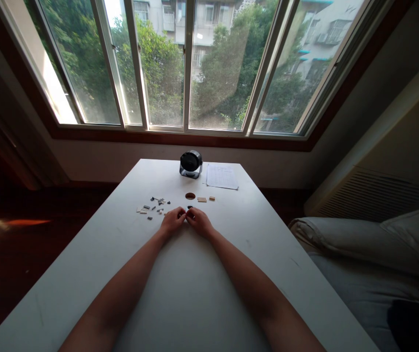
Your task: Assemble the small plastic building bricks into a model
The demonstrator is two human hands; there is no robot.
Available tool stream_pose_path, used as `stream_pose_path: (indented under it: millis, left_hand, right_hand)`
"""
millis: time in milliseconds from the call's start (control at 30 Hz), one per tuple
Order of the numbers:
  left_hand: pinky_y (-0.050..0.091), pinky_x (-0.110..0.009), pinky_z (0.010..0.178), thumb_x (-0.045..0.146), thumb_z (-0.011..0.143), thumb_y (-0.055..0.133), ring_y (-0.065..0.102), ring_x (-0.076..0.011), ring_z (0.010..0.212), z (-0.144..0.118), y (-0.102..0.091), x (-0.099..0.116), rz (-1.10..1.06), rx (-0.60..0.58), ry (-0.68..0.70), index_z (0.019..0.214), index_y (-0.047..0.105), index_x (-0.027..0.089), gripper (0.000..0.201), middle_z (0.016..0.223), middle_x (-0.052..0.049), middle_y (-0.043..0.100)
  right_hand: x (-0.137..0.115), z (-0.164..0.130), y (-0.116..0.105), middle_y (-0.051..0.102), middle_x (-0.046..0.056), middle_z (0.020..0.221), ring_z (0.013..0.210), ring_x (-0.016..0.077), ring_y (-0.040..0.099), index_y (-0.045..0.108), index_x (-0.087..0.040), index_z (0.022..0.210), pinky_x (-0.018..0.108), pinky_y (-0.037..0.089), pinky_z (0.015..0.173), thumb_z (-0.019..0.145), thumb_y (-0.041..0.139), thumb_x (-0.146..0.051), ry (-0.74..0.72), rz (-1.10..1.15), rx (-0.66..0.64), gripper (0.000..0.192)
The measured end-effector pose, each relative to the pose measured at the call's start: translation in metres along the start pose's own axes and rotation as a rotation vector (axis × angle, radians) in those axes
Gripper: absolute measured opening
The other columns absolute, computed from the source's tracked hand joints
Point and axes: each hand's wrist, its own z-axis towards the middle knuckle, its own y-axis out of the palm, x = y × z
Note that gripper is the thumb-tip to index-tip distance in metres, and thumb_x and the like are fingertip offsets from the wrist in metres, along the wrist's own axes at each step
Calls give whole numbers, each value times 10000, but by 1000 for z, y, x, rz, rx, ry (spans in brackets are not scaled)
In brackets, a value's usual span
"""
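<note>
My left hand [173, 220] and my right hand [198, 221] meet over the white table, fingers curled and thumbs close together. Both are closed around something small that the fingers mostly hide. A small dark piece [189, 207] shows just beyond the fingertips; whether it is part of what they hold, I cannot tell. Left of my left hand lie several loose grey, black and white pieces [149, 218] that look like toy building bricks. Beyond my right hand are a tan studded brick [202, 199] and a smaller orange-tan one [212, 198].
The white table [180, 293] has a round hole [190, 196] beyond my hands. A black round device on a stand [190, 164] is at the far edge, beside printed paper sheets [222, 176]. A sofa [363, 244] stands right, a window [216, 73] ahead.
</note>
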Motion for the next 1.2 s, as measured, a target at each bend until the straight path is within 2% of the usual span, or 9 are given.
stream_pose_path:
  millis: [1200]
  left_hand:
    - [414, -245, 719, 333, 857, 542, 597, -152, 774, 1, 3, -3, 12, 4, 13, 921, 653, 225, 168, 863, -14, 697]
  right_hand:
    - [3, 0, 2, 612, 12, 818, 725, 141, 522, 608, -203, 830, 238, 400, 679, 830, 610, -233, -3, 28, 1, 30]
